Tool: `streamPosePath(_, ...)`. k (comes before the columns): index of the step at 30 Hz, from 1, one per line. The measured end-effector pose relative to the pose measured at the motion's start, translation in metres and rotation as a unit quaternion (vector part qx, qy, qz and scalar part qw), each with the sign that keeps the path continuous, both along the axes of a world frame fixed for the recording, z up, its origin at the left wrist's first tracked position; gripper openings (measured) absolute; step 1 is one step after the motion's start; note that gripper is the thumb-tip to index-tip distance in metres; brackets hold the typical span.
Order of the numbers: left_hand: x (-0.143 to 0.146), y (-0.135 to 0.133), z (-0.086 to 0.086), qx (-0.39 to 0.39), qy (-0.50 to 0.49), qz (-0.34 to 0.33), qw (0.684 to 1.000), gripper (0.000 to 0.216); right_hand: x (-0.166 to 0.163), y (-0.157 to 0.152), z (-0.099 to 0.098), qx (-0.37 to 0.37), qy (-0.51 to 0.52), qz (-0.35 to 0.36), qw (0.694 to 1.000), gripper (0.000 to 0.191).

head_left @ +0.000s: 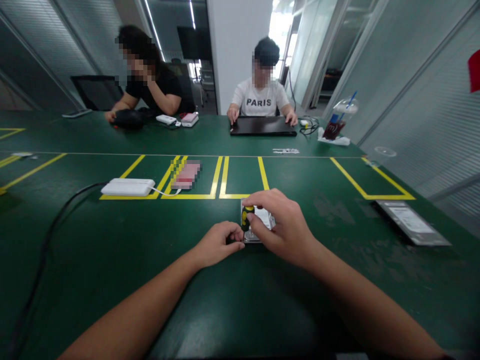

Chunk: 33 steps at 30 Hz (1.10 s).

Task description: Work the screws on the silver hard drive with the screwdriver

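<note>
A silver hard drive [262,218] with a white label lies flat on the green table, partly covered by my right hand. My right hand [283,225] grips the black-and-yellow handle of a stubby screwdriver [246,218] between thumb and fingers. The screwdriver stands upright over the drive's left edge; its tip is too small to make out. At the near left corner of the drive, my left hand [221,242] has its fingers curled against the side, with the thumb at the corner.
Left of centre, a white power bank [128,187] is cabled to a pink phone [186,175]. A flat grey labelled device [410,222] lies right. Yellow tape [240,196] marks the green table [210,320]. Across sit two people, one holding a black laptop [263,126]; a drink cup [335,125] stands nearby.
</note>
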State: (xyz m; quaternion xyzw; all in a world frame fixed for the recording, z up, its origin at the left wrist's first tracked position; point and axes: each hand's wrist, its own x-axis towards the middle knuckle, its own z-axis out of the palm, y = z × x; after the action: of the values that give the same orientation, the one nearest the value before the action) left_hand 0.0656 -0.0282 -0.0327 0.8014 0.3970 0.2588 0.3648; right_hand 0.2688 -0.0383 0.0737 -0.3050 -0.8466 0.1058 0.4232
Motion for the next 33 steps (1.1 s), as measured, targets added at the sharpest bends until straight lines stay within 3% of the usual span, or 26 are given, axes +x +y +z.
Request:
streamPosePath(6,0.0000,0.0003,-0.0005,0.002,0.005,0.006,1.000,0.010,-0.0001,-0.0010,0.0022,-0.038,-0.008,0.003,0.999,0.016)
streamPosePath(12,0.0001,0.0003,-0.0009,0.002,0.001,0.004,1.000,0.008,0.0001,-0.0010,0.0021,-0.010,0.004,0.005,1.000,0.014)
streamPosePath(33,-0.0002,0.0004,-0.0034,0.003,0.011,0.011,1.000,0.008,0.0010,-0.0017,0.0013,-0.045,-0.019,-0.022,0.999,0.015)
